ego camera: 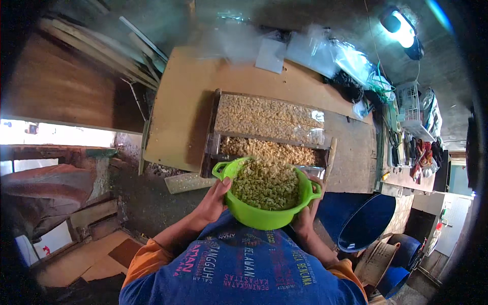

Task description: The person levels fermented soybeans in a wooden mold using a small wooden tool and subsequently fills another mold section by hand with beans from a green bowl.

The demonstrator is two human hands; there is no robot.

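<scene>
My left hand [214, 199] and my right hand [308, 213] hold a lime-green plastic basin [256, 219] from both sides, near its looped handles. Inside lies a heap of pale soybeans [267, 188]. The basin is tilted forward, its far rim at the near side of a dark wooden frame tray [208, 152]. Loose soybeans [263, 148] fill much of the nearest compartment, and some look blurred between basin and tray. Beyond a divider, flat rows of beans under clear plastic film [267, 118] occupy the far part.
The tray stands on a wooden table [179, 114]. Plastic sheets and bags [312, 51] lie along its far edge. A wooden stick [331, 158] leans at the tray's right end. Blue barrels [366, 223] stand at the right, below a hanging white basket [408, 101].
</scene>
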